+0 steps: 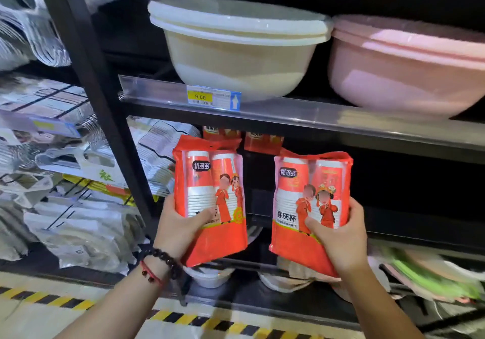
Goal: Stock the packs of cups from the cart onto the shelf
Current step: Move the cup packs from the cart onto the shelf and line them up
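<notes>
Two rear cup packs [263,142] half-hidden behind shelf edge [288,118]; labels blurred.

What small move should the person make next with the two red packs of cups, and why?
Probably push both forward into the dark shelf bay: the left hand and right hand hold the left red plastic cup pack and right one upright before it, matching packs behind.

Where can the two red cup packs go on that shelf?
The dark stretch right of the two red packs at the back, under the shelf with the pink basin, looks bare. Left of the black post it is crammed with bagged goods. Each hand, left hand and right hand, holds one pack.
</notes>
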Demonstrator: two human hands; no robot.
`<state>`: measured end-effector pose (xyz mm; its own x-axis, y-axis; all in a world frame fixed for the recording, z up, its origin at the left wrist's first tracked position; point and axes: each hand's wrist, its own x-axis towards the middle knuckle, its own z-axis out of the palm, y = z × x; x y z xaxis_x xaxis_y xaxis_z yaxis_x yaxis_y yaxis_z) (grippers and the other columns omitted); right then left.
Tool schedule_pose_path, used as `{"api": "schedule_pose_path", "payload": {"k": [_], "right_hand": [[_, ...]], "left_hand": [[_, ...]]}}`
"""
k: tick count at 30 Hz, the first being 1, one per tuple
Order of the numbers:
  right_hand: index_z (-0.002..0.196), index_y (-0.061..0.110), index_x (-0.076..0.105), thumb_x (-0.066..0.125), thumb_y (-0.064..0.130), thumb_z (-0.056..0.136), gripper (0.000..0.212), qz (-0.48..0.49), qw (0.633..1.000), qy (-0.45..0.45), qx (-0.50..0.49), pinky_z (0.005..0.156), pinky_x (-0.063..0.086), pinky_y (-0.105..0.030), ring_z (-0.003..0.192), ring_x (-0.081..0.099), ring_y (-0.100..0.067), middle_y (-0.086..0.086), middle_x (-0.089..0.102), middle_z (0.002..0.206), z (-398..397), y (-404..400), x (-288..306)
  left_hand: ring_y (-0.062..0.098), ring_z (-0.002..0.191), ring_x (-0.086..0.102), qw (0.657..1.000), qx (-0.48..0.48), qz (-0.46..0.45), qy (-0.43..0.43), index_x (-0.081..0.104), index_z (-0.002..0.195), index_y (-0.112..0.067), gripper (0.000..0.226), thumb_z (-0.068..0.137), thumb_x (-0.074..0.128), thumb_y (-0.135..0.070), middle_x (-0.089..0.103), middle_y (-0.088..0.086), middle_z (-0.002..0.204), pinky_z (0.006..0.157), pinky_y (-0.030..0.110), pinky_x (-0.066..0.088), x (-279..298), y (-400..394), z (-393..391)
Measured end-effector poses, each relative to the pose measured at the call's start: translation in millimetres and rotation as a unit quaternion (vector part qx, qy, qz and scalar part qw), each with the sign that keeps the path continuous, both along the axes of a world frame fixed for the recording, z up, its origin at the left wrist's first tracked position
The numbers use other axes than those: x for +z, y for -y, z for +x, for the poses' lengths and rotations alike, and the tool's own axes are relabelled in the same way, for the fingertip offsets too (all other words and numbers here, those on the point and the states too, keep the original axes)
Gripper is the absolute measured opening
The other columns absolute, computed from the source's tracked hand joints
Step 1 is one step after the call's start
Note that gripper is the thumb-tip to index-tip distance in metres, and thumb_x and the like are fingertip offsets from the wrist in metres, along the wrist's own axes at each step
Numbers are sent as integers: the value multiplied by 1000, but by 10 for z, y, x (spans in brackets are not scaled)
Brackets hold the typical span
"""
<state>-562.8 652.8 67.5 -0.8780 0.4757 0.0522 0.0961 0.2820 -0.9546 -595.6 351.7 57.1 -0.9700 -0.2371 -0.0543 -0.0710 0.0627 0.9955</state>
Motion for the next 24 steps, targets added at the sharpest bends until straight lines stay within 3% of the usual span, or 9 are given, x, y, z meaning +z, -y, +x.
{"api": "schedule_pose_path", "payload": {"k": [4, 7, 10, 13, 17, 20, 22, 24], "right_hand": [[125, 36, 44, 91, 12, 66, 79, 17, 999, -16, -30, 90, 53, -41, 94, 65, -6, 18, 62, 104, -331, 141, 15], [127, 34, 43, 89, 11, 68, 79, 7, 999, -23, -41, 87, 51, -37, 93, 64, -4, 17, 62, 104, -597, 198, -43], [128, 33, 42, 89, 8, 69, 79, -1, 998, -38, -55, 85, 47, -32, 89, 61, 2, 19, 60, 100, -843, 231, -148], [118, 37, 42, 89, 10, 69, 73, -7, 998, -45, -51, 84, 49, -33, 86, 63, -3, 16, 61, 97, -1043, 217, -334], [95, 38, 46, 90, 12, 69, 58, -12, 997, -51, -50, 81, 55, -39, 82, 67, -15, 5, 65, 93, -1290, 150, -608], [89, 32, 47, 90, 14, 68, 52, -9, 997, -57, -46, 79, 55, -38, 79, 65, -13, 4, 65, 90, -1463, 95, -756], [92, 27, 52, 93, 21, 64, 49, -16, 998, -55, -42, 80, 56, -38, 80, 67, -14, 3, 66, 91, -1568, 81, -820], [100, 18, 63, 93, 41, 53, 61, -2, 998, -54, -38, 80, 59, -40, 85, 72, -20, -1, 72, 94, -1652, 59, -862]], "left_hand": [[9, 83, 71, 999, -22, 37, 13, 50, 120, -15, 81, 50, 89, -24, 70, 2, 104, 68, 24, 55, -43, 117, -544], [15, 91, 68, 999, -44, 23, 6, 47, 122, -17, 95, 38, 87, -38, 67, 1, 107, 79, 31, 55, -71, 168, -940], [15, 81, 66, 998, -56, -5, 33, 53, 103, -17, 73, 43, 92, -31, 68, 5, 96, 74, 29, 54, -118, 186, -1332], [15, 69, 68, 993, -70, -4, 90, 70, 86, -10, 52, 45, 94, -31, 75, 11, 88, 67, 26, 55, -211, 163, -1690], [20, 92, 71, 995, -88, -16, 40, 65, 112, -13, 83, 39, 96, -36, 73, 8, 108, 85, 35, 57, -369, 149, -2184], [5, 97, 65, 990, -83, -103, -42, 60, 120, -11, 77, 53, 96, -13, 68, -2, 114, 87, 23, 55, -440, 154, -2487], [-6, 93, 64, 983, -92, -140, -80, 61, 120, -12, 70, 57, 91, -5, 68, -2, 115, 87, 28, 56, -491, 190, -2658], [-2, 99, 63, 976, -118, -162, -83, 56, 128, -11, 72, 63, 84, 1, 63, -1, 119, 91, 38, 53, -502, 227, -2801]]}}
